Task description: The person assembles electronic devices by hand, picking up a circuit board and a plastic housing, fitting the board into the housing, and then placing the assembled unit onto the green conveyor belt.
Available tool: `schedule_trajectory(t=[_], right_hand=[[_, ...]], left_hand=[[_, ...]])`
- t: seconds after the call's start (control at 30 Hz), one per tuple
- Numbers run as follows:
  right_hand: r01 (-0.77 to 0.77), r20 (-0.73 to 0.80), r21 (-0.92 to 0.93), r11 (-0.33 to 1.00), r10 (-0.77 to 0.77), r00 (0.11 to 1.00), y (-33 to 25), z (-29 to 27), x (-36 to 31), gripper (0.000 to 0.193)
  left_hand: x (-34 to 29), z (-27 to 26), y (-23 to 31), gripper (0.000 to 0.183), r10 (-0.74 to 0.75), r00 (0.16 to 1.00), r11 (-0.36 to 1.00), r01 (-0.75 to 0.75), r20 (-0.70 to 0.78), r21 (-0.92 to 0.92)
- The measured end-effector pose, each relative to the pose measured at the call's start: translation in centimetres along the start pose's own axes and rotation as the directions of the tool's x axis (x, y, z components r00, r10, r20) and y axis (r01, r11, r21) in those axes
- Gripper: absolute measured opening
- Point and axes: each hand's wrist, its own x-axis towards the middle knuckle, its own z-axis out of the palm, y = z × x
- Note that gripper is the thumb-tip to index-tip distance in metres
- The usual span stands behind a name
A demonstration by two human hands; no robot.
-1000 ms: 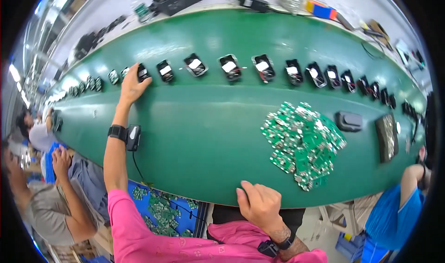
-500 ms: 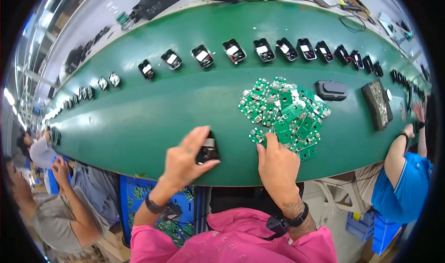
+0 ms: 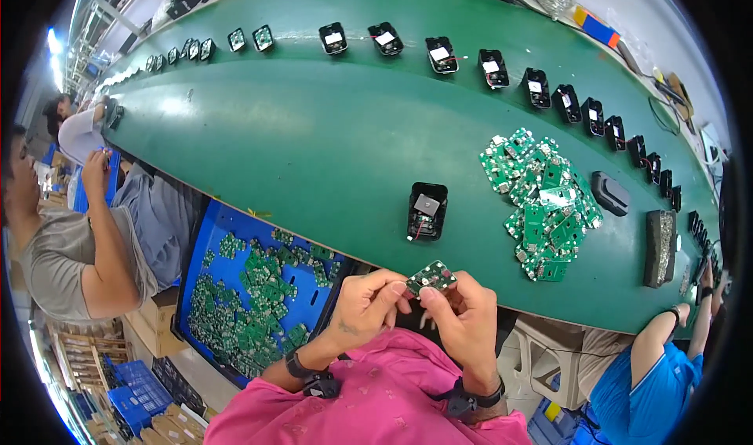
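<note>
Close to my body, at the table's near edge, I hold a small green circuit board (image 3: 431, 279). My left hand (image 3: 367, 304) pinches its left end between thumb and fingers. The other end sits between the thumb and fingers of my right hand (image 3: 464, 319). Just beyond the board, a black plastic casing (image 3: 427, 212) lies open side up on the green table (image 3: 314, 162), with a pale block and a bit of red wire inside. A heap of green circuit boards (image 3: 549, 209) is spread to the right of it.
Several black casings (image 3: 492, 68) stand in a curved row along the far side. Right of the heap are a dark grey case (image 3: 610, 193) and a dark block (image 3: 660, 249). A blue bin (image 3: 205, 288) of boards is at lower left. Co-workers sit on both sides.
My right hand has left the heap, and a circuit board is now between both hands near my body. My left hand has let go of the black casing. The view has shifted.
</note>
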Motion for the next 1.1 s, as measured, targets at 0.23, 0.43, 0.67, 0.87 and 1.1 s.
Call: schedule_trajectory(t=[0.23,0.43,0.67,0.87,1.1], right_hand=[[0.093,0.038,-0.203,0.975,-0.087,0.995,-2.6,-1.0,2.4,0.010],[0.031,-0.186,-0.094,0.995,-0.048,0.981,-2.5,1.1,4.3,0.017],[0.058,-0.262,-0.249,0.967,-0.125,0.957,0.2,1.1,4.7,0.018],[0.115,-0.290,-0.289,0.951,-0.201,0.936,0.9,1.2,4.7,0.020],[0.121,-0.406,-0.418,0.900,-0.304,0.862,1.1,1.6,6.8,0.023]], left_hand=[[1.2,-2.7,1.4,0.032,0.198,0.980,0.935,-0.199,0.033,0.293],[2.4,-3.3,1.9,0.023,0.178,0.941,0.984,-0.170,-0.287,0.051],[1.7,-2.9,0.5,0.022,0.070,0.946,0.997,-0.071,-0.317,0.007],[3.5,-2.3,1.1,0.025,0.118,0.942,0.993,-0.114,-0.313,0.030],[8.3,-2.5,3.4,0.060,0.108,0.994,0.973,-0.107,0.007,0.206]])
